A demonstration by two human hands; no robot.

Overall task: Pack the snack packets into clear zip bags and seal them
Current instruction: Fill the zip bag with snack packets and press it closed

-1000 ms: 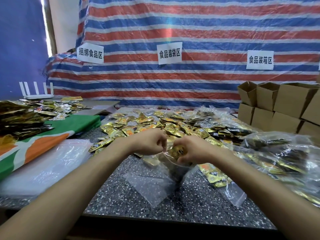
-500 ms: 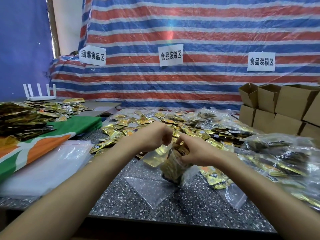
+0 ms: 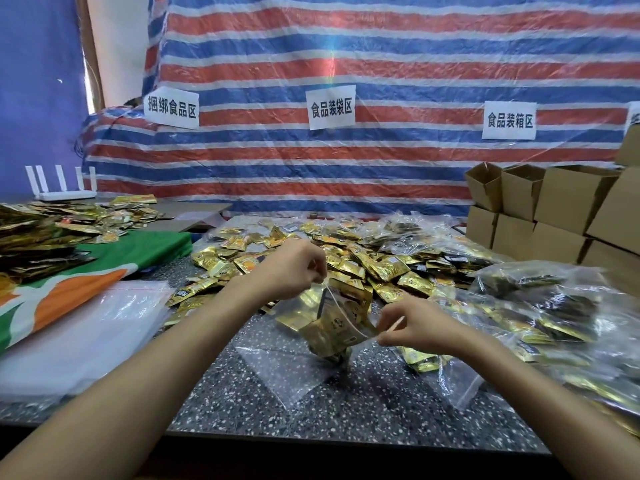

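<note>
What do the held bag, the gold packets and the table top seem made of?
Zip bag: thin glossy clear plastic; contents show through. Loose packets: probably metallised foil, shiny gold, creased. Table top: speckled stone or terrazzo, perhaps imitation.

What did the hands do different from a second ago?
The left hand and right hand, close together before at the mouth of the zip bag, have pulled apart, each pinching one end of its top edge. The loose packet pile and cardboard boxes stayed put.
</note>
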